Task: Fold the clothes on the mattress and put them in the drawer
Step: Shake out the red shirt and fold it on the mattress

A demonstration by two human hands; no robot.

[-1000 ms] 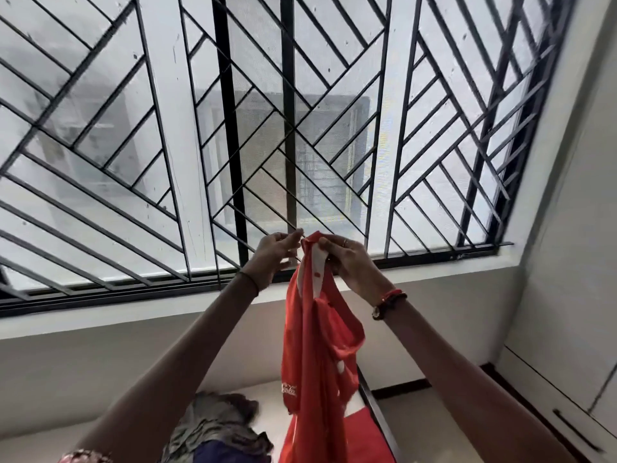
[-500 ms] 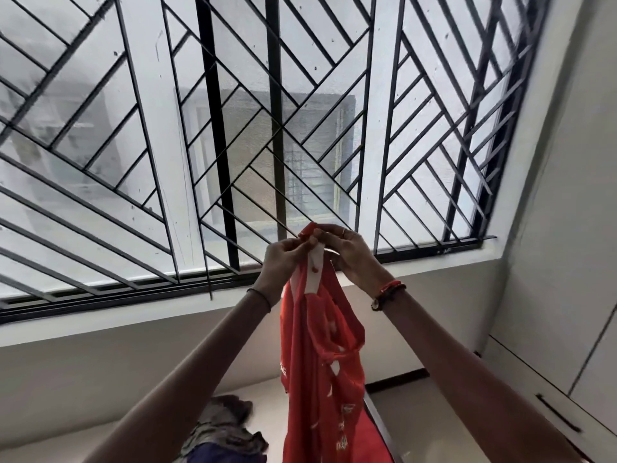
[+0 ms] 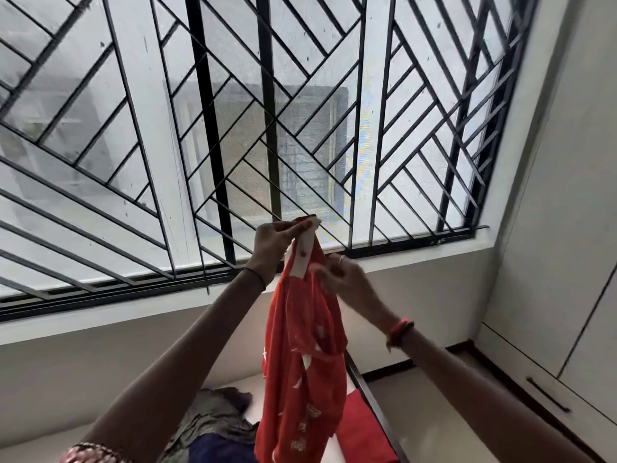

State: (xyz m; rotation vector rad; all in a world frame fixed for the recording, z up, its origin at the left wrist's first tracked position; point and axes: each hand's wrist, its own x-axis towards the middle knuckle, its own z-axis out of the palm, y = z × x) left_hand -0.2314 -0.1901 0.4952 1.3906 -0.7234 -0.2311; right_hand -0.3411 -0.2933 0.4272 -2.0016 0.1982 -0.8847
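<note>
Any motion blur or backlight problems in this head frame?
Head view: the right hand is smeared by motion, the left hand sharper; the bright window backlights both, leaving them dark; the grille bars bow with wide-angle distortion; the red garment stays readable.

Left hand (image 3: 278, 240) raised, pinching top edge of red garment (image 3: 302, 355) at its white strip. Right hand (image 3: 344, 279) just below and right of it, blurred, fingers at the cloth; grip unclear. Garment hangs straight down between both forearms. Below the hands: grey-green and dark blue clothes pile (image 3: 213, 426) on the mattress (image 3: 248, 384), red fabric (image 3: 362, 426) beside it. Barred window (image 3: 233, 128) behind the hands. Drawer front (image 3: 521, 392) with dark handle lower right.
</note>
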